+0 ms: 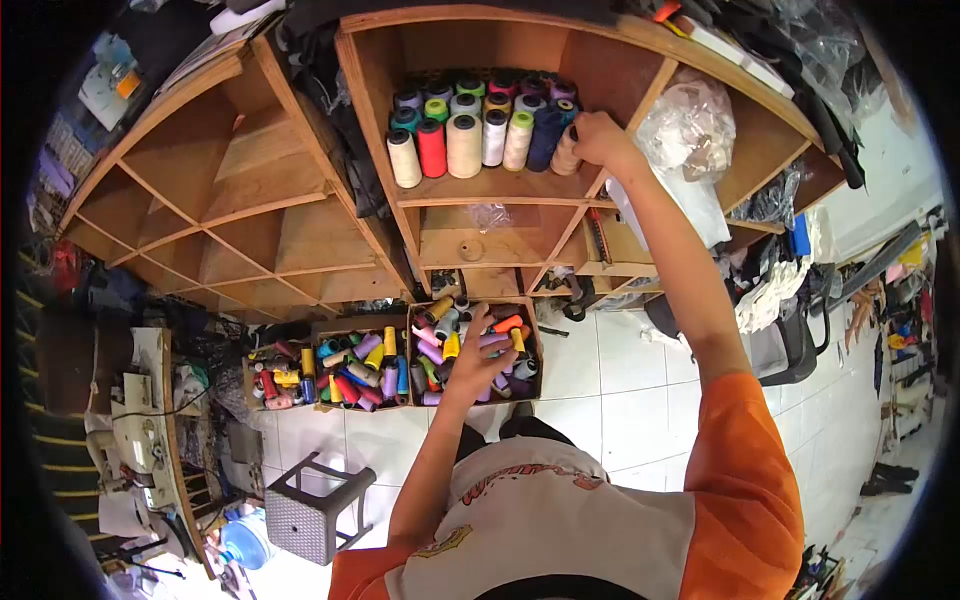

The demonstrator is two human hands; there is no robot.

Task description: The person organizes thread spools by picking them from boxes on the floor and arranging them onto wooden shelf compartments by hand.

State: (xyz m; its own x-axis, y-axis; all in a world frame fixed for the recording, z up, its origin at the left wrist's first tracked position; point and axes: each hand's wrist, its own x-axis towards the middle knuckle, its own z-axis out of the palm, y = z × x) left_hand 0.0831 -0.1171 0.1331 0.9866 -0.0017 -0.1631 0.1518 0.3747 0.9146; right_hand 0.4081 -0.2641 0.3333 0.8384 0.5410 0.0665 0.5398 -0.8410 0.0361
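My right hand point(603, 142) reaches into the upper shelf compartment, its fingers closed around the top of a beige thread cone point(564, 158) at the right end of the front row. Beside that cone stand a navy thread cone point(543, 140), a cream one point(464, 147) and a red one point(431, 149), with more cones in rows behind. My left hand point(478, 365) hangs over a cardboard box point(541, 350) of mixed thread cones, fingers spread and nothing in them. Part of the box's contents is hidden beneath this hand.
Two more boxes of thread cones, one with an orange cone-filled neighbour point(362, 323), stand left on the tiled floor point(630, 375). A grey stool point(310, 515), a blue water bottle point(247, 540) and a sewing machine point(135, 450) are at lower left. Plastic bags point(690, 125) fill the right compartment.
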